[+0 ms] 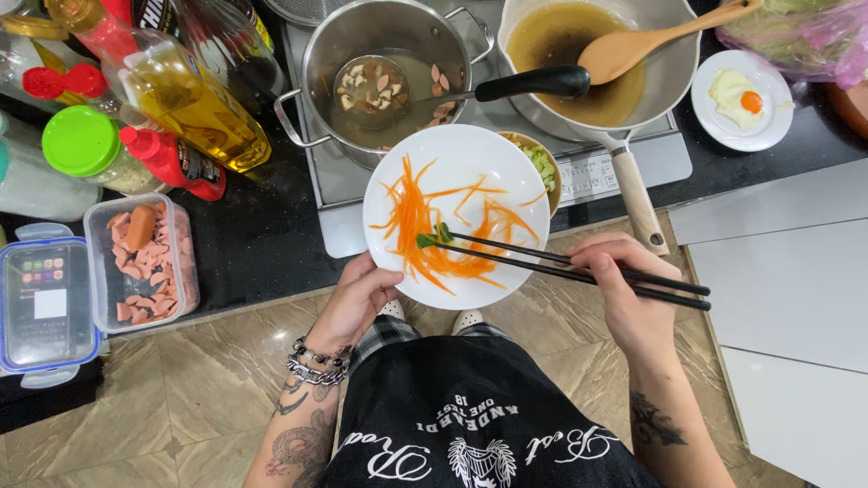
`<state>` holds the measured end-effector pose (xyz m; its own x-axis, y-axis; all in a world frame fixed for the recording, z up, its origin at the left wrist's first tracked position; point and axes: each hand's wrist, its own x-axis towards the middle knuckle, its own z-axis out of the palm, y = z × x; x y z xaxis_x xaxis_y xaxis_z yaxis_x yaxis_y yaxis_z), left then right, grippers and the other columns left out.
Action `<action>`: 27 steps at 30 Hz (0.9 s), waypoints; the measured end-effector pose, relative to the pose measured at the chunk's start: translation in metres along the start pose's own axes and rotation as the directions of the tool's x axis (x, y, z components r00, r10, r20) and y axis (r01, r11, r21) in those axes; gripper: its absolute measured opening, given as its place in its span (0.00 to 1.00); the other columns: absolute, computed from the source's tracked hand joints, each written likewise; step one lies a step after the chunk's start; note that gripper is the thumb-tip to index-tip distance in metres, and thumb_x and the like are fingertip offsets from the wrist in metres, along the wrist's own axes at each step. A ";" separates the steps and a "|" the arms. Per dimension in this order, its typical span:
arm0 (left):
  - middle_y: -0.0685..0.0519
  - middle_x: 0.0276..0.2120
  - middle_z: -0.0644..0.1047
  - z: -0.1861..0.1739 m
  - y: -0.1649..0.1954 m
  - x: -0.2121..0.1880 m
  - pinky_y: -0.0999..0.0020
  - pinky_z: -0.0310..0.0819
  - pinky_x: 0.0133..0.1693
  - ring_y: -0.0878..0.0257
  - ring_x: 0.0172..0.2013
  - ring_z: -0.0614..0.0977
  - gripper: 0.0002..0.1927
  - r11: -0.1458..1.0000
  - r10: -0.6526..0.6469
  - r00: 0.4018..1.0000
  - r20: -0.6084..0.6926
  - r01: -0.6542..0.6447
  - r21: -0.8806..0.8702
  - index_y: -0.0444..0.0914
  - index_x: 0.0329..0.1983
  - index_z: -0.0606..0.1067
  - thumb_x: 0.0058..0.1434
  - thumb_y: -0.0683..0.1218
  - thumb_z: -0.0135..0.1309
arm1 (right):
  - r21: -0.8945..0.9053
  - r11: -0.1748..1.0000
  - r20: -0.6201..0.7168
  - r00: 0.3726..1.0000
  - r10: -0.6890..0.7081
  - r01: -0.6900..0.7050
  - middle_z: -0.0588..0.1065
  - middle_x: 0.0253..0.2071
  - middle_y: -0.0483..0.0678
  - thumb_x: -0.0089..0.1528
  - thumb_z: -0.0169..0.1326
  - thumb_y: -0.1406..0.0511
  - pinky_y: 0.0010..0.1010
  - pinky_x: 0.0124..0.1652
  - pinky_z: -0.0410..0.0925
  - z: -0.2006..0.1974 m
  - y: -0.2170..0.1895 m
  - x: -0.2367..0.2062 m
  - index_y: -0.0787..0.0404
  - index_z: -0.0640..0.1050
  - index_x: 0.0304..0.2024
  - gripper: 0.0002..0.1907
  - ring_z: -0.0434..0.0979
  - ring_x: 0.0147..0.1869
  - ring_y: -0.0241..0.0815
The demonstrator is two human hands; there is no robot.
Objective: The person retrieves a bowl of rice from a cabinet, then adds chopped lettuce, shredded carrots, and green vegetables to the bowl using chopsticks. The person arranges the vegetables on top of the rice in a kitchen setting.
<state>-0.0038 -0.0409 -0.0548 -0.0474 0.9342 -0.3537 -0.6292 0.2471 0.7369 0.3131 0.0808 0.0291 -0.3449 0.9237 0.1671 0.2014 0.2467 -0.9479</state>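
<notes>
While left hand (354,303) grips 1 plate (506,172), right hand (624,289) pinches 2 chopsticks (561,262) w/ 1 leaf (432,238).

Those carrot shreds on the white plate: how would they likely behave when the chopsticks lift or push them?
The carrot shreds look thin and curved, so they would probably droop limply rather than stay stiff. They lie tangled, so a pinch from the chopsticks in the right hand may drag several along. They seem very light and possibly moist, likely sliding on the smooth white plate held by the left hand.
</notes>
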 end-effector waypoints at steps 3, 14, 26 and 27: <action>0.44 0.58 0.76 0.000 0.000 -0.001 0.59 0.73 0.58 0.57 0.56 0.79 0.25 1.000 0.002 1.000 0.000 -0.002 0.004 0.28 0.65 0.67 0.64 0.39 0.48 | 0.002 1.000 -0.005 1.000 -0.011 0.011 0.80 0.45 0.52 0.70 0.52 0.71 0.29 0.50 0.73 -0.001 -0.008 0.001 0.69 0.80 0.38 0.08 0.79 0.46 0.38; 0.45 0.57 0.77 0.001 0.001 -0.001 0.59 0.73 0.59 0.58 0.56 0.79 0.24 1.000 0.006 1.000 0.006 -0.006 0.014 0.28 0.63 0.68 0.64 0.39 0.50 | -0.018 1.000 0.040 0.999 0.005 -0.004 0.81 0.43 0.53 0.67 0.53 0.72 0.29 0.49 0.74 -0.006 -0.010 0.010 0.69 0.79 0.38 0.06 0.80 0.45 0.40; 0.44 0.56 0.77 -0.004 0.000 -0.002 0.59 0.73 0.58 0.57 0.55 0.79 0.22 1.000 0.015 1.000 -0.002 -0.015 -0.015 0.27 0.63 0.69 0.65 0.39 0.48 | 0.099 0.982 -0.088 0.984 -0.154 0.163 0.79 0.41 0.56 0.73 0.55 0.71 0.30 0.51 0.73 -0.019 -0.003 0.001 0.71 0.77 0.35 0.11 0.79 0.46 0.42; 0.43 0.56 0.77 -0.006 -0.001 -0.003 0.58 0.74 0.58 0.57 0.55 0.79 0.22 0.999 0.018 1.000 0.000 -0.018 -0.030 0.27 0.62 0.68 0.65 0.39 0.48 | 0.061 0.983 -0.079 0.982 -0.171 0.176 0.79 0.41 0.56 0.73 0.55 0.71 0.30 0.51 0.73 -0.019 -0.003 0.000 0.72 0.77 0.35 0.11 0.79 0.46 0.43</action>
<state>-0.0079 -0.0454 -0.0582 -0.0591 0.9385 -0.3401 -0.6514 0.2220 0.7255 0.3296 0.0852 0.0369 -0.3005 0.8882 0.3476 0.0814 0.3870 -0.9185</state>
